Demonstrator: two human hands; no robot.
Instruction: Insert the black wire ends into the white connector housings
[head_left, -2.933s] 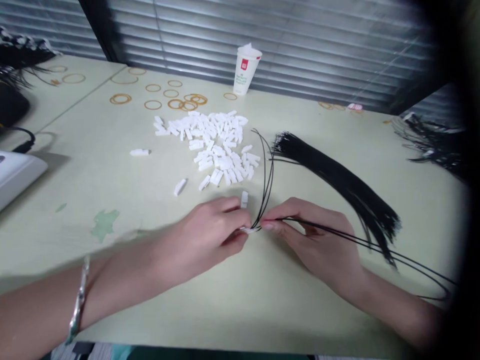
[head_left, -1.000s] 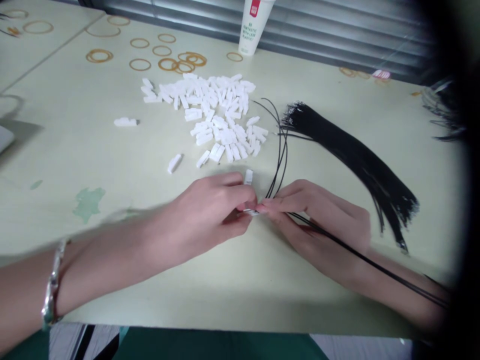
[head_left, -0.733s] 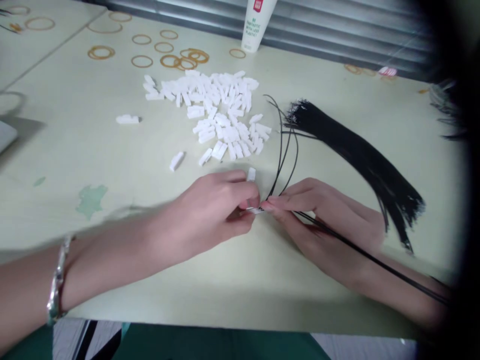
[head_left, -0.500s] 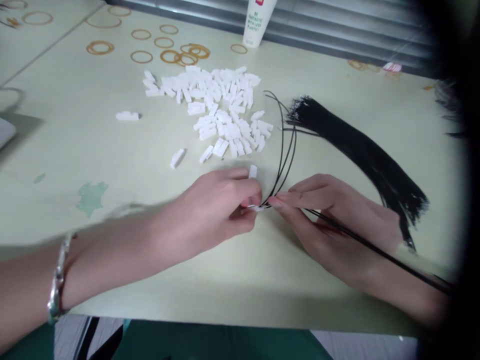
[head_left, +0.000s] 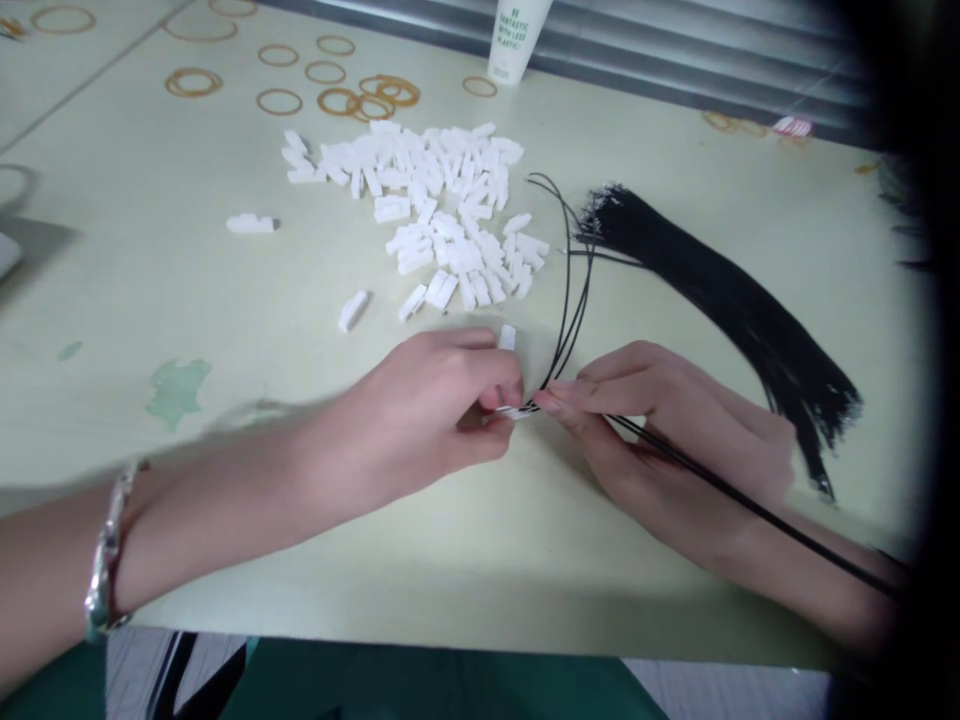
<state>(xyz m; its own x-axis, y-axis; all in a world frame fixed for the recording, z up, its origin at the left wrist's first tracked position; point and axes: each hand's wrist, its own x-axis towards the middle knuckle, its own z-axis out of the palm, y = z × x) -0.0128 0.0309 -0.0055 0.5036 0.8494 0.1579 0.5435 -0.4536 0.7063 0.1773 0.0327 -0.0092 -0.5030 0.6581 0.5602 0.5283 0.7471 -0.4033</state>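
My left hand (head_left: 442, 400) is closed, its thumb and fingers pinching a small white plastic connector housing (head_left: 519, 412). My right hand (head_left: 667, 440) pinches thin black wires (head_left: 720, 482) close to that housing, their tips at its end. Whether the tips sit inside it cannot be made out. Several of the wires curve up from the fingertips toward the bundle; others trail back over my right wrist. Another white housing (head_left: 508, 338) stands just behind my left fingers. Beyond both hands lies a pile of white connector housings (head_left: 442, 200).
A thick bundle of black wires (head_left: 720, 280) lies at the right. Rubber bands (head_left: 375, 98) are scattered at the back, near a white cup (head_left: 517, 40). Two single housings, one nearer (head_left: 353, 311) and one farther left (head_left: 251, 223), lie apart from the pile. The table's front edge runs below my forearms.
The view has shifted slightly. Both hands keep nearly the same pose at the housing, with only a small movement of the right fingertips and wires.
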